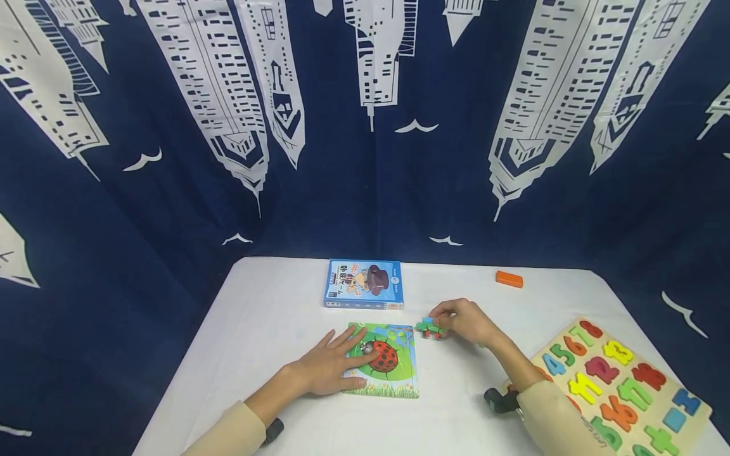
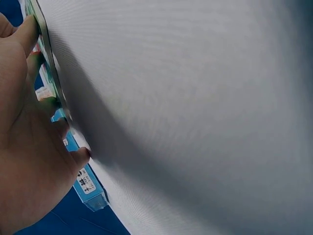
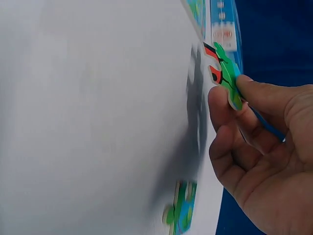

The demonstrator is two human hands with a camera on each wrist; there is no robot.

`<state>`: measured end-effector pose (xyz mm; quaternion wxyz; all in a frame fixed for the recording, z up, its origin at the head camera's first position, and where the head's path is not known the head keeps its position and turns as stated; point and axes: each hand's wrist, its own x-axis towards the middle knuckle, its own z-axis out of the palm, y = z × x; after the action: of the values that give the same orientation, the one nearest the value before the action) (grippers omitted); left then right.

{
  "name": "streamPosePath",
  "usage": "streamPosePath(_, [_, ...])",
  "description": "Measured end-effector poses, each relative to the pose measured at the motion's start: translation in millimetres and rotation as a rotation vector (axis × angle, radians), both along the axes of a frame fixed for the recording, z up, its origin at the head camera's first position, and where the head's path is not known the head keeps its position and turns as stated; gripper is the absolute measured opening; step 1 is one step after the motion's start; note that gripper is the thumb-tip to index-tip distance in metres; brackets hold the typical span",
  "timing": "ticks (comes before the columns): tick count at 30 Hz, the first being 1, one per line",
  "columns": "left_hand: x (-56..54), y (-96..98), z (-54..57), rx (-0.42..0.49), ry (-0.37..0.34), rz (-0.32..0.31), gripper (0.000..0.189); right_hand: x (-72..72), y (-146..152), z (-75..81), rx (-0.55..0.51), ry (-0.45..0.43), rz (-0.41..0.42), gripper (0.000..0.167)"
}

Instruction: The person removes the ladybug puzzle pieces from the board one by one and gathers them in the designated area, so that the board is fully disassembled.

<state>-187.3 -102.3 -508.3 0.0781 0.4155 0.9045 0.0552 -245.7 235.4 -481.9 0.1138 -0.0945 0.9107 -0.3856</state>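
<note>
A square board with a red ladybug picture (image 1: 393, 370) lies on the table. My left hand (image 1: 325, 367) rests on its left part, fingers spread across the picture; the left wrist view shows this hand (image 2: 29, 127) at the board's edge. To the right of the board, my right hand (image 1: 464, 322) pinches a jigsaw puzzle piece (image 3: 225, 73) between thumb and fingers. That piece is green with red and black parts and tilts above the tabletop. A second green and blue puzzle piece (image 3: 183, 208) lies on the table below the right hand in the right wrist view.
A blue game box (image 1: 364, 285) lies behind the ladybug board. An orange block (image 1: 509, 279) sits at the back right. Under and beside the right forearm is a wooden board (image 1: 576, 335) of colourful numbers and letters. A blue curtain (image 1: 371, 190) hangs beyond the white table (image 1: 256, 304).
</note>
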Motion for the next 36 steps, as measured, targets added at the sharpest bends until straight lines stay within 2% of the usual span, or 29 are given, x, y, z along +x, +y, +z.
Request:
streamPosePath(5, [0.5,-0.1,-0.4,0.004,0.001,0.001,0.060,-5.2,15.9,1.0,0.056,-0.007,0.029,0.011])
streamPosePath(12, [-0.1,-0.4,-1.3,0.006,-0.009,0.002,0.060,-9.6,32.3,3.2,0.167,0.056,0.097,0.008])
streamPosePath(17, [-0.4,-0.1,-0.9,-0.002,-0.005,0.002,0.060,-11.8,36.2,0.8,0.174,0.059,0.078,0.007])
streamPosePath(36, [-1.2,-0.2,-3.4,-0.008,-0.006,0.012,0.060,-17.5,39.8,-6.2,0.193,0.044,0.102,0.013])
